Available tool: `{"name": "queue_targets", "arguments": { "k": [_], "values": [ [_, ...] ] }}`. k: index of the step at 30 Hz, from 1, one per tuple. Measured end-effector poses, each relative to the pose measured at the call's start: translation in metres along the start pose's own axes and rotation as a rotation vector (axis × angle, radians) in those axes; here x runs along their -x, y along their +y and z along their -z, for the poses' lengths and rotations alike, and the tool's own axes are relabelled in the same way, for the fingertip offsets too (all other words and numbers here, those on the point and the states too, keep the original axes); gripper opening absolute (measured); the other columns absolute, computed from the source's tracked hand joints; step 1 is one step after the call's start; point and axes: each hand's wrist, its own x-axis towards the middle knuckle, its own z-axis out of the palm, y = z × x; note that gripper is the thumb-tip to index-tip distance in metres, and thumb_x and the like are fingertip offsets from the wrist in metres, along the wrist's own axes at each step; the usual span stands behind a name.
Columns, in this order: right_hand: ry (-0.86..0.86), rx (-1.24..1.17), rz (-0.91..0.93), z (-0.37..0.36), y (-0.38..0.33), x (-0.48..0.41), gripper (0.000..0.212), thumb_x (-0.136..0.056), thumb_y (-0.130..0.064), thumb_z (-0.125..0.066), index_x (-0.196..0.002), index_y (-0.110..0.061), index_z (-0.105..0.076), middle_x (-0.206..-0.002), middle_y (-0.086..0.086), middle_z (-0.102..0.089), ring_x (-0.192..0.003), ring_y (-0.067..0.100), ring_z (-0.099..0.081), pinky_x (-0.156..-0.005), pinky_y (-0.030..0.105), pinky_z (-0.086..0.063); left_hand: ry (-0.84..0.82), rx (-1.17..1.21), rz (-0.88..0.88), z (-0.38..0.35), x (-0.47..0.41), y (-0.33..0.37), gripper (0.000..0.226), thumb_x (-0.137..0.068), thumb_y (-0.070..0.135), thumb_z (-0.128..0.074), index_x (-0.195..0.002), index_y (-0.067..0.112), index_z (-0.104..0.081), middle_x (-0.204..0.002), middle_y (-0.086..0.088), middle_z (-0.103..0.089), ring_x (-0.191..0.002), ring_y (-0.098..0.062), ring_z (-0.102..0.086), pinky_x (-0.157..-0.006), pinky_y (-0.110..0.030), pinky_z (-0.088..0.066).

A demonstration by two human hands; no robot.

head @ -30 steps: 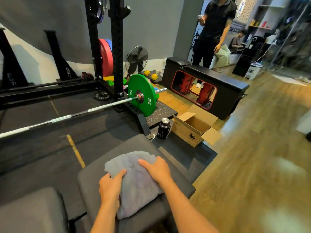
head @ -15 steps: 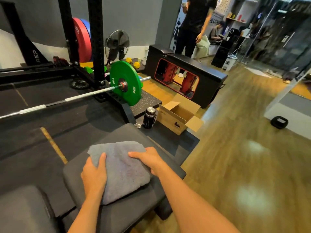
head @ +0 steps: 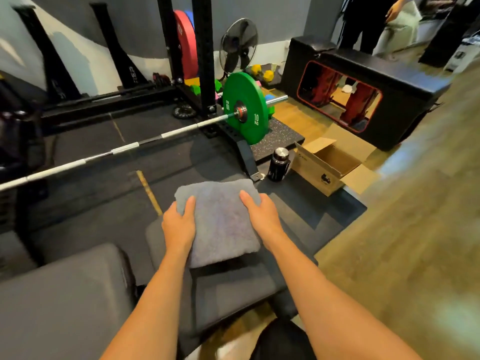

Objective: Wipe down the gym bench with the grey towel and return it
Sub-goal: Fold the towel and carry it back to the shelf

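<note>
The left hand (head: 179, 224) and right hand (head: 262, 216) have pushed the grey towel (head: 220, 222) to the far end of the bench (head: 233, 289).

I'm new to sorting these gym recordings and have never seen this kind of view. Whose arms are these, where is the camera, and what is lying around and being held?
There is no machine here. The two bare arms belong to a person wearing a wide-angle camera on the head. It looks forward and down, and the lens bends the room's edges. The left hand and right hand each hold one side of a folded grey towel, thumbs on top, at the far end of the gym bench pad. I cannot tell whether the towel is pressed down or slightly lifted. Beyond it are a barbell with a green plate, a dark bottle and an open cardboard box. Another person stands at the top right.
</note>
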Motion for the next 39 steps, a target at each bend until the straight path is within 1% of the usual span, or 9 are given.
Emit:
{"name": "queue_targets", "arguments": {
  "k": [2,4,11,15,22,25,28,34,39],
  "values": [
    [0.034,-0.106,-0.009,0.023,-0.034,0.005,0.033,-0.089,-0.048,-0.059,-0.1,-0.018,-0.057,-0.098,0.0,-0.065,-0.087,0.014,-0.064,-0.069,0.031,-0.051,0.002,0.032,-0.034,0.004,0.002,0.051,0.023,-0.09,0.045,-0.056,-0.078,0.026,-0.06,-0.076,0.011,-0.061,-0.068,-0.003,-0.056,-0.057,-0.022,-0.039],
    [0.046,-0.194,-0.01,0.052,-0.08,0.015,0.025,-0.088,-0.046,-0.06,-0.094,-0.022,-0.06,-0.092,-0.001,-0.068,-0.08,0.014,-0.069,-0.063,0.03,-0.054,-0.013,0.111,-0.05,0.011,0.008,0.112,0.024,-0.087,0.046,-0.059,-0.072,0.028,-0.059,-0.072,0.012,-0.062,-0.064,-0.002,-0.055,-0.056,-0.023,-0.04],
    [0.2,-0.299,0.094,0.179,-0.266,0.097,0.034,-0.081,-0.055,-0.062,-0.095,-0.024,-0.065,-0.093,-0.002,-0.072,-0.081,0.011,-0.071,-0.07,0.035,-0.058,-0.151,0.256,-0.131,0.032,0.072,0.334,0.023,-0.087,0.045,-0.061,-0.079,0.024,-0.065,-0.079,0.009,-0.068,-0.07,-0.005,-0.061,-0.056,-0.025,-0.042],
    [0.383,-0.283,0.151,0.256,-0.332,0.173,0.034,-0.08,-0.059,-0.061,-0.088,-0.026,-0.065,-0.086,-0.006,-0.072,-0.079,0.01,-0.069,-0.062,0.029,-0.053,-0.308,0.304,-0.19,0.034,0.13,0.431,0.024,-0.086,0.043,-0.062,-0.079,0.021,-0.068,-0.08,0.006,-0.07,-0.071,-0.007,-0.062,-0.058,-0.028,-0.045],
    [0.654,-0.385,0.155,0.391,-0.341,0.289,0.04,-0.082,-0.052,-0.064,-0.1,-0.016,-0.066,-0.101,0.008,-0.072,-0.094,0.026,-0.069,-0.086,0.049,-0.056,-0.59,0.333,-0.396,-0.018,0.266,0.516,0.015,-0.081,0.032,-0.051,-0.07,0.024,-0.056,-0.071,0.007,-0.058,-0.068,-0.013,-0.05,-0.061,-0.033,-0.039],
    [0.776,-0.419,0.166,0.46,-0.334,0.321,0.041,-0.081,-0.05,-0.066,-0.1,-0.014,-0.065,-0.101,0.009,-0.072,-0.094,0.027,-0.069,-0.088,0.053,-0.054,-0.742,0.332,-0.506,-0.06,0.324,0.545,0.021,-0.091,0.021,-0.048,-0.108,0.02,-0.059,-0.102,0.002,-0.063,-0.092,-0.014,-0.058,-0.076,-0.035,-0.044],
    [0.85,-0.453,0.181,0.532,-0.327,0.334,0.04,-0.083,-0.049,-0.067,-0.103,-0.015,-0.065,-0.101,0.008,-0.073,-0.093,0.025,-0.07,-0.088,0.052,-0.055,-0.82,0.284,-0.676,-0.113,0.374,0.572,0.038,-0.097,0.024,-0.046,-0.135,0.024,-0.043,-0.118,0.009,-0.056,-0.105,-0.009,-0.053,-0.089,-0.031,-0.039],
    [0.961,-0.436,0.212,0.685,-0.312,0.319,0.039,-0.083,-0.052,-0.064,-0.1,-0.016,-0.067,-0.102,0.007,-0.072,-0.093,0.024,-0.069,-0.088,0.051,-0.055,-0.877,0.317,-0.681,-0.252,0.444,0.637,0.019,-0.096,0.03,-0.05,-0.11,0.02,-0.058,-0.098,0.01,-0.063,-0.096,-0.015,-0.06,-0.078,-0.034,-0.045],
    [0.982,-0.407,0.203,0.801,-0.321,0.271,0.037,-0.085,-0.052,-0.062,-0.099,-0.018,-0.066,-0.103,0.007,-0.07,-0.094,0.024,-0.068,-0.088,0.049,-0.055,-0.921,0.342,-0.622,-0.366,0.468,0.698,0.016,-0.093,0.034,-0.051,-0.101,0.024,-0.06,-0.095,0.008,-0.065,-0.091,-0.014,-0.062,-0.08,-0.039,-0.049]
  ]
}}
